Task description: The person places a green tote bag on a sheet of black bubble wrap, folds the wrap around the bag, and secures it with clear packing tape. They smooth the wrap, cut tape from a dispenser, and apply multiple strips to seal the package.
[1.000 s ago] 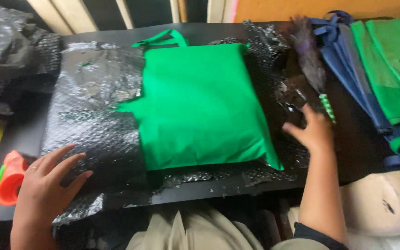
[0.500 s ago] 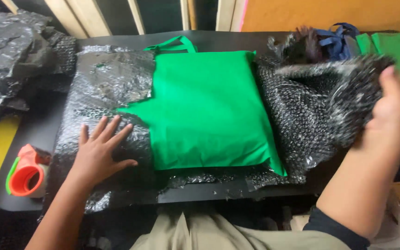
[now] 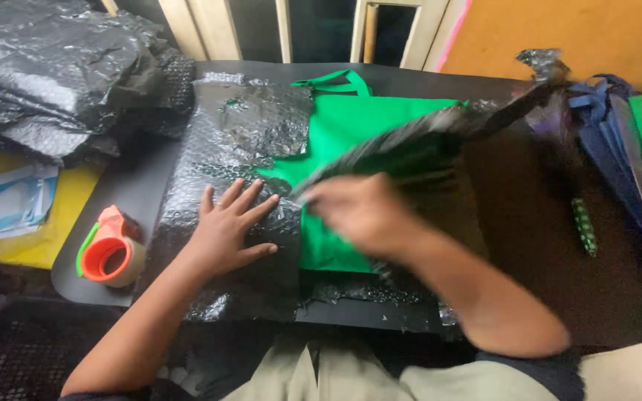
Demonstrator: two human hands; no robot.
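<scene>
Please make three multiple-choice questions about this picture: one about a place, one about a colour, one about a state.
1. Where is the tape dispenser?
A. beside the left hand
B. on the green bag
C. near the window

2. What colour is the bag lying on the bubble wrap?
A. blue
B. green
C. yellow

3. How is the left hand?
A. closed in a fist
B. gripping the dispenser
C. flat, fingers spread

Answers: 1 A, it sits at the table's left edge; 2 B, its cloth is green; 3 C, the palm presses on the wrap.
</scene>
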